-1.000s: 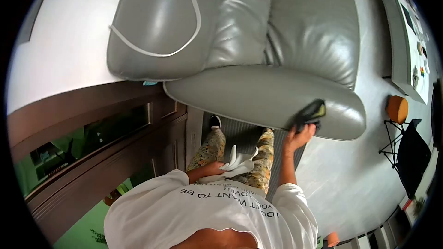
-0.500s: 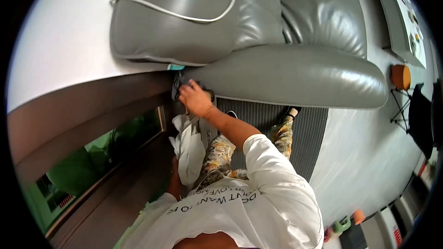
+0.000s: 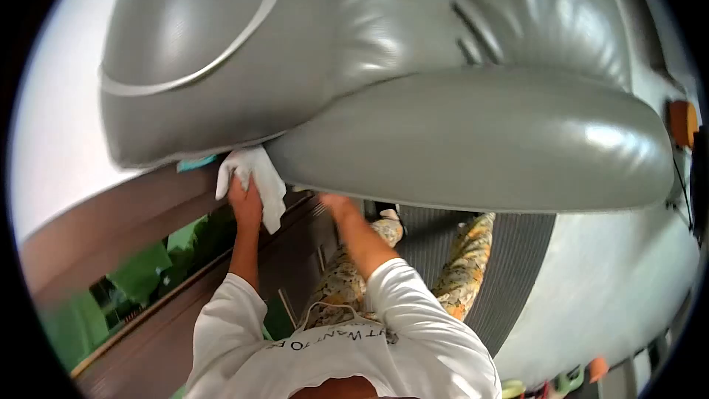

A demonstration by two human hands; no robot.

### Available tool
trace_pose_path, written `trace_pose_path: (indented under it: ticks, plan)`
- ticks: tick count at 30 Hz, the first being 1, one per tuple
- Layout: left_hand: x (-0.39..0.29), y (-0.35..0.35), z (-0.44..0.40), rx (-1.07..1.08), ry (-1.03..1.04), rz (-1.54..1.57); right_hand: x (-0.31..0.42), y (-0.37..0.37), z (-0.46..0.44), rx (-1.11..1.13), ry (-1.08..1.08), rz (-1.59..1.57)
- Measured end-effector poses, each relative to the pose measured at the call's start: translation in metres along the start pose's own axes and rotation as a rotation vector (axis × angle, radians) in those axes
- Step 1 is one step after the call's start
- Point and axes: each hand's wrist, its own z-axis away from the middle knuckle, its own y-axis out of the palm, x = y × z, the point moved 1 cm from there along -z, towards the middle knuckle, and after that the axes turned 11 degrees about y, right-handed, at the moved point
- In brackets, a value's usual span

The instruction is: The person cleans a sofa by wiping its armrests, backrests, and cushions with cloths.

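My left hand (image 3: 244,196) is closed around a white cloth (image 3: 264,171). It reaches to the corner where the grey leather sofa (image 3: 473,137) meets the dark window ledge (image 3: 118,210). The cloth is bunched at my fingers, with a loose end hanging on the right. A small teal item (image 3: 196,164) lies just left of the cloth, by the sofa's lower edge. My right hand (image 3: 334,204) is at the lower edge of the sofa's armrest. Its fingers are blurred and partly hidden, so I cannot see whether they hold anything.
A white cable (image 3: 221,60) curves over the sofa back. Below the ledge is a window (image 3: 148,262) with green beyond. My legs stand on a dark striped mat (image 3: 436,251) beside the pale floor (image 3: 591,281). An orange stool-like object (image 3: 682,123) is at the far right.
My left hand has lifted the white cloth from beside my leg to the sofa corner. My right hand has left the dark item there and moved lower right. The view has shifted closer.
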Motion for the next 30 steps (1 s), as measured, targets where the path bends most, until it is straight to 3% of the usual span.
trace_pose_path:
  ticks: [1, 2, 3, 4, 5, 7, 9, 10, 11, 12, 13, 14, 17, 19, 22, 23, 25, 26, 27, 28, 29, 30]
  plan:
    - [0.021, 0.036, -0.006, -0.061, 0.160, -0.279, 0.005, 0.007, 0.002, 0.045, -0.084, 0.016]
    - [0.022, 0.071, -0.011, -0.132, 0.330, -0.544, 0.013, 0.017, 0.010, 0.042, 0.120, -0.366]
    - [-0.014, 0.067, -0.016, -0.123, -0.218, -0.013, 0.025, 0.024, 0.019, 0.038, 0.223, -0.608]
    - [0.010, 0.073, -0.004, -0.131, -0.088, 0.056, 0.036, 0.027, 0.029, 0.040, 0.292, -0.793]
    - [-0.017, 0.072, 0.005, -0.113, -0.008, 0.140, 0.054, 0.030, 0.044, 0.081, 0.301, -0.894]
    - [-0.071, 0.069, 0.028, -0.022, 0.238, -0.167, 0.088, 0.026, 0.078, 0.187, 0.296, -1.052]
    - [-0.110, 0.091, 0.059, 0.021, 0.308, -0.256, 0.134, 0.005, 0.118, 0.288, 0.227, -1.154]
    - [-0.141, 0.100, 0.075, 0.199, 0.288, -0.192, 0.158, -0.014, 0.139, 0.293, 0.175, -1.181]
    - [-0.161, 0.110, 0.085, 0.397, 0.418, -0.116, 0.188, -0.035, 0.157, 0.171, 0.095, -1.150]
    - [-0.191, 0.134, 0.100, 0.446, 0.457, 0.096, 0.213, -0.061, 0.172, 0.010, 0.039, -1.097]
    - [-0.212, 0.155, 0.114, 0.534, 0.926, -0.318, 0.242, -0.087, 0.188, -0.183, -0.014, -0.989]
    - [-0.217, 0.195, 0.124, 0.620, 0.676, 0.168, 0.272, -0.112, 0.205, -0.383, -0.040, -0.865]
    - [-0.375, 0.222, 0.127, 0.878, 0.937, 0.307, 0.397, -0.142, 0.293, -0.417, -0.205, -0.902]
    - [-0.476, 0.207, 0.131, 0.621, 1.361, 0.316, 0.447, -0.140, 0.355, -0.473, -0.422, -0.738]
    - [-0.562, 0.257, 0.131, 0.586, 1.527, 0.290, 0.535, -0.155, 0.403, -0.503, -0.808, -0.486]
    - [-0.603, 0.273, 0.131, 0.550, 1.544, 0.291, 0.561, -0.156, 0.416, -0.556, -0.873, -0.422]
    - [-0.675, 0.302, 0.134, 0.523, 1.661, 0.253, 0.606, -0.173, 0.422, -0.442, -1.000, -0.340]
    - [-0.700, 0.310, 0.135, 0.494, 1.713, 0.288, 0.618, -0.183, 0.412, -0.543, -1.061, -0.217]
    - [-0.716, 0.315, 0.140, 0.463, 1.765, 0.325, 0.628, -0.201, 0.393, -0.667, -1.228, 0.008]
    - [-0.717, 0.321, 0.143, 0.455, 1.782, 0.301, 0.634, -0.197, 0.385, -0.724, -1.303, -0.021]
    - [-0.715, 0.322, 0.142, 0.441, 1.796, 0.274, 0.630, -0.194, 0.383, -0.843, -1.240, 0.000]
    - [-0.712, 0.318, 0.142, 0.452, 1.821, 0.250, 0.621, -0.188, 0.382, -0.787, -1.270, -0.080]
